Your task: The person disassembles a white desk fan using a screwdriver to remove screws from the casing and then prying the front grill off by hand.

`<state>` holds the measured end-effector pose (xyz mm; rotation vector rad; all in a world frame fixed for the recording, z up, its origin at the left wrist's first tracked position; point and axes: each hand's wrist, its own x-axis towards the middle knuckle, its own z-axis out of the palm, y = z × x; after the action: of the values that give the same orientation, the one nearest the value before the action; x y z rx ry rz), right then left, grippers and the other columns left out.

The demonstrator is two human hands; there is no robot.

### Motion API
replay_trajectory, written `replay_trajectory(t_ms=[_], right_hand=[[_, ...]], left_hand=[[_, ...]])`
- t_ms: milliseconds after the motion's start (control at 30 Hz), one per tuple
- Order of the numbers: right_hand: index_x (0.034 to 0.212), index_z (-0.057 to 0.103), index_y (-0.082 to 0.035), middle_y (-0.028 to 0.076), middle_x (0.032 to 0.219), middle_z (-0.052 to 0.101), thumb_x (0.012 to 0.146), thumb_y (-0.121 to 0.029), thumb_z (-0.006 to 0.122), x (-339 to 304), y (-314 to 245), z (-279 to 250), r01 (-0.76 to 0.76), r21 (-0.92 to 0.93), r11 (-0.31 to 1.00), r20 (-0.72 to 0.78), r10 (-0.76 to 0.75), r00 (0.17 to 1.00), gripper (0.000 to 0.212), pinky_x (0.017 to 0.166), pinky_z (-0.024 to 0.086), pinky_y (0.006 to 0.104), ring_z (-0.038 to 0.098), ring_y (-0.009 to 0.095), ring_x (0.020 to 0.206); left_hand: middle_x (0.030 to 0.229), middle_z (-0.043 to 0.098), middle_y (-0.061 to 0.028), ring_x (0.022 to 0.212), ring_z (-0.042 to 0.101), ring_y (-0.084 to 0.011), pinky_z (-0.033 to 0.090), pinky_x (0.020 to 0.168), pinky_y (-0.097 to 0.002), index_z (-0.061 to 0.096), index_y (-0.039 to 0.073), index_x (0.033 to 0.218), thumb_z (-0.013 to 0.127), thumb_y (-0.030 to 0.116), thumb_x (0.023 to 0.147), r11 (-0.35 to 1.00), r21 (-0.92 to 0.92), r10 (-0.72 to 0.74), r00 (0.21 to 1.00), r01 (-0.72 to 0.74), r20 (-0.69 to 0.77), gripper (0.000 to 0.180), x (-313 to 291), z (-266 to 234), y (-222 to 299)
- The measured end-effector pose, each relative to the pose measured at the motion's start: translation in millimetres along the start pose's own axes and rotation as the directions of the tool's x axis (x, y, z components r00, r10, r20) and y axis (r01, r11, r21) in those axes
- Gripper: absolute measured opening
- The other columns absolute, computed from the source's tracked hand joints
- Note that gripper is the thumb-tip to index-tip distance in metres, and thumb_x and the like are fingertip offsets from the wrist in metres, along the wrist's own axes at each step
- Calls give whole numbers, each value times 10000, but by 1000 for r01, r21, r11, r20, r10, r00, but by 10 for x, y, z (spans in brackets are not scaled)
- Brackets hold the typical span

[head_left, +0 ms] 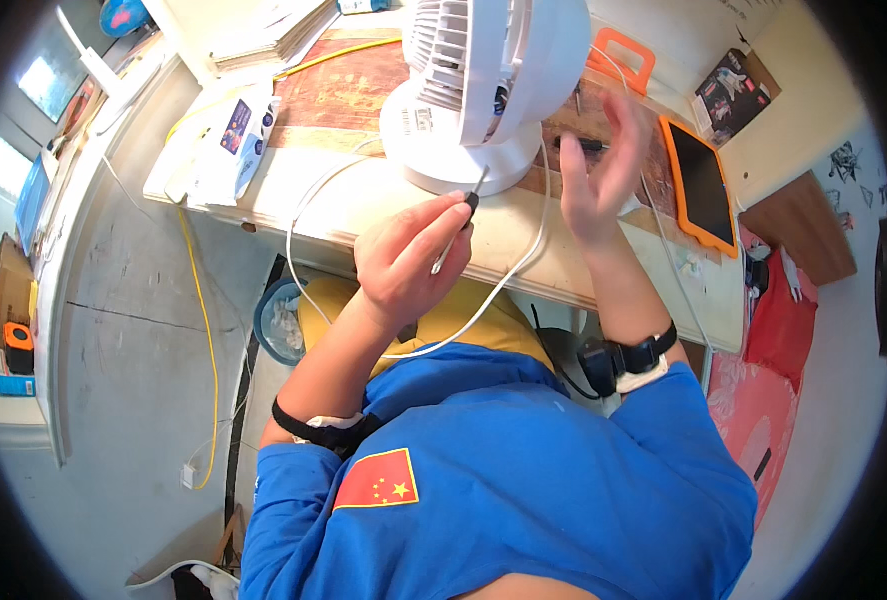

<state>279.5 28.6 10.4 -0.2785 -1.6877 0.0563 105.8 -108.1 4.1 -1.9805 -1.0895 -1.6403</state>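
Between the thumb and fingers of my left hand [409, 250] is a small screwdriver [471, 207] with a black grip, its thin metal tip pointing up toward the fan. A pale rod end sticks out below the fingers. The white desk fan [554, 60] stands on its round base [414, 165] just beyond this hand, its slatted grille turned left. My right hand [604, 175] is raised to the right of the fan, fingers stretched and holding nothing; it is slightly blurred. A dark slim object [589, 145] lies on the desk behind it.
A white cable [509, 280] loops from the desk over my lap. An orange-framed tablet [704, 185] lies right, near an orange handle-shaped item [632, 50]. A white packet [234, 145] and stacked papers [264, 35] are left. A blue bin [279, 325] stands below the desk's front edge.
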Motion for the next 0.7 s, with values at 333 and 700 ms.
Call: replay_trajectory(t_ms=[333,700], right_hand=[[1391,271,25,182,1358,334,834,-230,628,-196,444,481,-305,219,927,-21,317,948,710,1065,262,419,334,305,1252],[1392,279,15,157,1315,371,816,-150,620,-328,355,495,-413,322,852,108,401,910,689,1056,304,394,374,264,1232]], left_hand=[[938,666,-123,741,666,-235,537,582,-313,679,26,934,705,-25,695,990,138,40,999,-41,14,246,-30,278,-154],[903,667,-103,696,662,-224,533,578,-294,672,20,882,705,-33,693,976,219,2,998,-16,65,200,25,359,-59]])
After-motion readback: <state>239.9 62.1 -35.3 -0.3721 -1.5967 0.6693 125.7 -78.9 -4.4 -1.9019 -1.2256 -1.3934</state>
